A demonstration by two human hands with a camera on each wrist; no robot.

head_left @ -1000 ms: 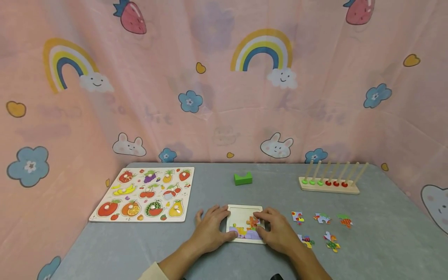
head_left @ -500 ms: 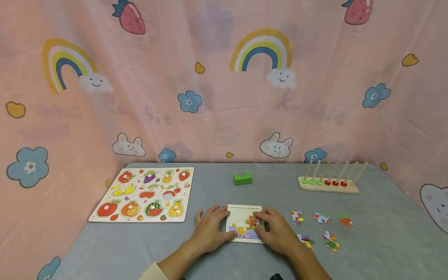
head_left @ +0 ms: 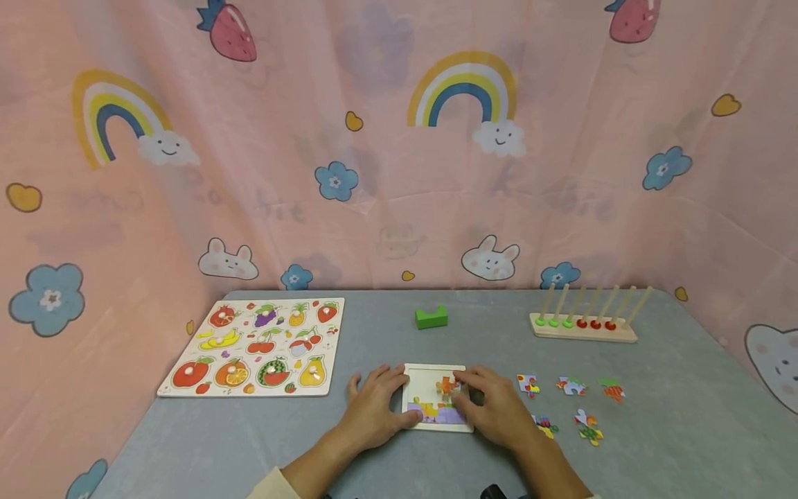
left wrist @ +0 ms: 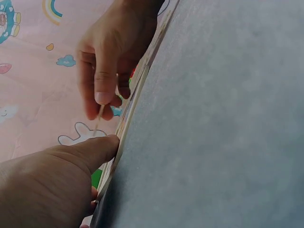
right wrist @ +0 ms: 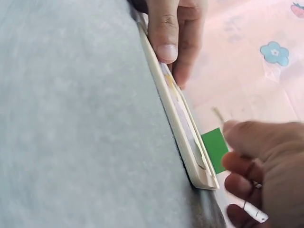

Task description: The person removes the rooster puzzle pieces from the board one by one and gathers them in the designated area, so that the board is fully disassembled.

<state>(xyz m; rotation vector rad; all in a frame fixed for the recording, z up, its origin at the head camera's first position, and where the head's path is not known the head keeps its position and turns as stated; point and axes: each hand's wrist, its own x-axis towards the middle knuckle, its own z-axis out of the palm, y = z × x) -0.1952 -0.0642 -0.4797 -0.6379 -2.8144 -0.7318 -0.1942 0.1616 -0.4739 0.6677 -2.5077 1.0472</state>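
A: What lies far left?
B: A fruit puzzle board (head_left: pixel 252 346) on the grey table (head_left: pixel 374 457), then the left hand (head_left: pixel 374 407), thumb and fingers curled round the left edge of the small puzzle tray (head_left: pixel 416 388), near the front edge.
A: And the right hand (head_left: pixel 492 409)?
B: Just right of it, over the tray, fingertips pinching an orange puzzle piece (head_left: pixel 446 385) tilted above the frame.
A: Further right?
B: Loose puzzle pieces (head_left: pixel 570 387); a peg rack (head_left: pixel 584 326) far right; a green block (head_left: pixel 431 317) far centre
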